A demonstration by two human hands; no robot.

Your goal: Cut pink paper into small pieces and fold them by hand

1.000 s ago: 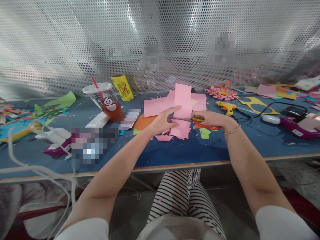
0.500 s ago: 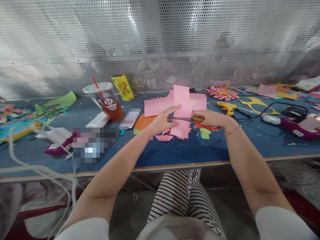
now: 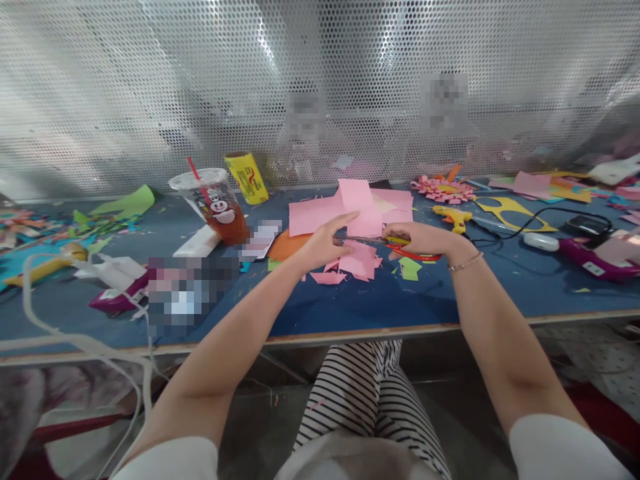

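Over blue tabletop, pink strip leans farther left.

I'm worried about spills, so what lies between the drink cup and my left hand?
In the head view, a pale, partly blurred flat item lies nearer the cup, and orange paper nearer the left hand.

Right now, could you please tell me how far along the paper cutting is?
Some cutting looks done: pink scraps lie on the table. The right hand holds red-handled scissors, their blades at a pink piece beside the left hand. The wide pink paper behind may be left to cut, though I cannot tell how much remains.
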